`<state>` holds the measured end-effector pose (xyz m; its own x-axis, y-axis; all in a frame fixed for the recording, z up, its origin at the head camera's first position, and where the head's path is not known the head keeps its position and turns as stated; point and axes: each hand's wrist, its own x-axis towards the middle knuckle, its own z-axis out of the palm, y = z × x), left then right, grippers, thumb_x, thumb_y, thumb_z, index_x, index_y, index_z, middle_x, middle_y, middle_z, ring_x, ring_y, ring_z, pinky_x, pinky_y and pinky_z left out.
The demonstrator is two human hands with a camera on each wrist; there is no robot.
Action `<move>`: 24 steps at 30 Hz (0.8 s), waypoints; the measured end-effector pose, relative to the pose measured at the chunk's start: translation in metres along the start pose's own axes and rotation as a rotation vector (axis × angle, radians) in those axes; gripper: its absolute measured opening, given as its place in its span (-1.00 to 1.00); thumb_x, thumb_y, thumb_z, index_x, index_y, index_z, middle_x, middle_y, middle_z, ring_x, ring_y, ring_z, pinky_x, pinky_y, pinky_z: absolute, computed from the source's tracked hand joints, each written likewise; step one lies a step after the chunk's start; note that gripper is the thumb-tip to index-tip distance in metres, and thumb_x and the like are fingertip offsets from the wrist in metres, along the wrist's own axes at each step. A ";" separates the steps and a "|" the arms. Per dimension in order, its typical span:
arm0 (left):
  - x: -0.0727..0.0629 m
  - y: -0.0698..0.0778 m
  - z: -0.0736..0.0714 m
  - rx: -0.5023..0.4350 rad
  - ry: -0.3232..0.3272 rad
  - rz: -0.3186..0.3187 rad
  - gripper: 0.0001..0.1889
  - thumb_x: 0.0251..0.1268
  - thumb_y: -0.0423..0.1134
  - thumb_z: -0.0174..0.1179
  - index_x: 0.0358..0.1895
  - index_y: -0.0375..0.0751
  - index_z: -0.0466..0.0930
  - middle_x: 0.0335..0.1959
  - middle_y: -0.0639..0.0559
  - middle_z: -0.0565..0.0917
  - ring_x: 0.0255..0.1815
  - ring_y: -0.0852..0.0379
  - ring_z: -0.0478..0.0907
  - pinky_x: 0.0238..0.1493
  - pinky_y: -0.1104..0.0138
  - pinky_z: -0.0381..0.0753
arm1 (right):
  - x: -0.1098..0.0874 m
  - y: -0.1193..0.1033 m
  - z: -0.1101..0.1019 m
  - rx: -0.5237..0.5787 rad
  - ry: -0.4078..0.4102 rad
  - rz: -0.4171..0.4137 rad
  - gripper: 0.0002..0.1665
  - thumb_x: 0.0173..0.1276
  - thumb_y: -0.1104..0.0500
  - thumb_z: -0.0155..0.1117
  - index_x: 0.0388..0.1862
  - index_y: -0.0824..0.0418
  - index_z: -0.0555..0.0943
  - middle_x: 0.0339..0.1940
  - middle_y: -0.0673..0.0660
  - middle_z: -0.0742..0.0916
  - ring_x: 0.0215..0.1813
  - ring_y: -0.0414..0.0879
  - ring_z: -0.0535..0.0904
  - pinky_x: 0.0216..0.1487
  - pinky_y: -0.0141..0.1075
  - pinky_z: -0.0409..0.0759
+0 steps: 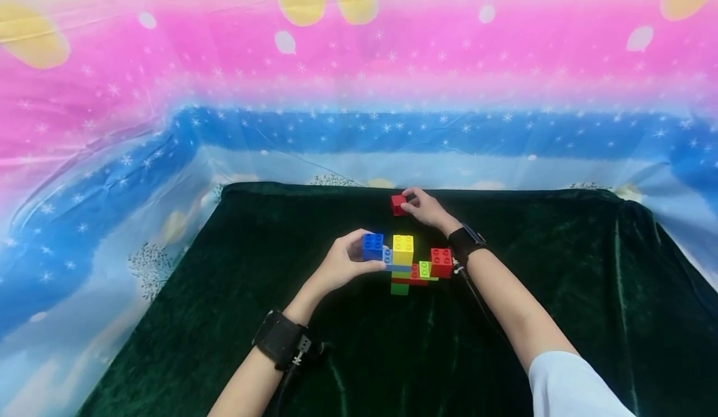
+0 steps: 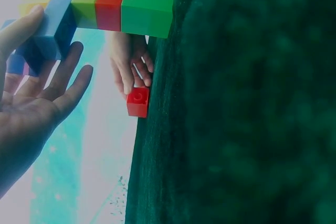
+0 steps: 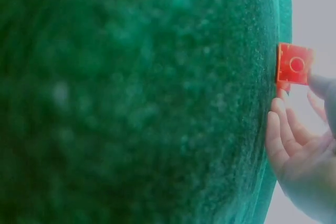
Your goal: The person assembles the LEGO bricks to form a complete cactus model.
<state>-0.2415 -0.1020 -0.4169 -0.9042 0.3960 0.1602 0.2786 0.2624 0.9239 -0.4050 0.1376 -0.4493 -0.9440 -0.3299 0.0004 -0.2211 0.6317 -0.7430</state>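
My left hand (image 1: 339,262) pinches a model of joined toy bricks by its blue end, thumb on the near side. The model has a dark blue brick (image 1: 373,247), a yellow brick (image 1: 402,250) and a red brick (image 1: 440,262) on top, with light blue, lime and red layers and a green brick (image 2: 148,8) at the bottom. In the left wrist view it hangs above the cloth. Farther back, my right hand (image 1: 430,210) holds a separate red brick (image 1: 397,205) between thumb and fingers. The right wrist view shows the hollow underside of that red brick (image 3: 295,64).
Dark green velvety cloth (image 1: 224,317) covers the table. Behind and at the sides rises a printed pink and blue curtain (image 1: 348,127). Each wrist wears a black strap device (image 1: 280,340) with a cable.
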 end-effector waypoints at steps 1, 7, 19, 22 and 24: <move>0.000 0.000 0.000 -0.003 0.000 -0.001 -0.55 0.21 -0.19 0.35 0.15 -0.17 0.48 0.05 -0.14 0.67 0.07 -0.04 0.65 0.15 0.09 0.64 | 0.000 -0.001 0.000 -0.006 -0.012 -0.001 -0.44 0.54 0.02 0.02 0.42 0.14 0.24 0.30 0.38 0.53 0.27 0.26 0.50 0.32 0.11 0.48; 0.000 0.002 0.001 -0.008 -0.003 -0.009 -0.55 0.22 -0.18 0.35 0.15 -0.16 0.48 0.06 -0.14 0.67 0.08 -0.03 0.65 0.16 0.11 0.64 | -0.002 -0.006 -0.003 -0.047 -0.116 0.025 -0.27 0.55 -0.01 -0.02 0.58 0.12 0.03 0.41 0.40 0.43 0.39 0.31 0.39 0.41 0.17 0.36; -0.002 0.005 0.001 0.000 0.008 -0.003 -0.53 0.21 -0.14 0.36 0.16 -0.14 0.48 0.06 -0.11 0.66 0.08 -0.01 0.66 0.15 0.13 0.65 | -0.006 -0.002 -0.002 0.061 -0.050 0.002 -0.40 0.43 0.13 0.20 0.33 0.26 0.21 0.27 0.39 0.50 0.23 0.24 0.47 0.28 0.06 0.51; -0.003 0.005 0.000 -0.005 0.001 -0.001 -0.54 0.21 -0.16 0.36 0.15 -0.15 0.48 0.06 -0.12 0.67 0.07 -0.01 0.66 0.15 0.13 0.65 | -0.007 0.000 -0.001 0.100 -0.023 0.024 -0.41 0.37 0.19 0.27 0.26 0.28 0.25 0.20 0.38 0.55 0.16 0.22 0.51 0.26 0.04 0.52; -0.003 0.004 0.000 -0.010 -0.005 0.003 -0.54 0.21 -0.17 0.35 0.15 -0.17 0.48 0.06 -0.14 0.66 0.07 -0.02 0.66 0.15 0.12 0.65 | -0.008 0.002 -0.001 0.123 -0.007 0.036 -0.46 0.34 0.21 0.29 0.20 0.27 0.29 0.15 0.36 0.57 0.11 0.21 0.53 0.22 0.01 0.53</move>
<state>-0.2375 -0.1020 -0.4134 -0.9018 0.4009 0.1615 0.2783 0.2526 0.9267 -0.3980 0.1418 -0.4503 -0.9490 -0.3137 -0.0323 -0.1547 0.5524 -0.8191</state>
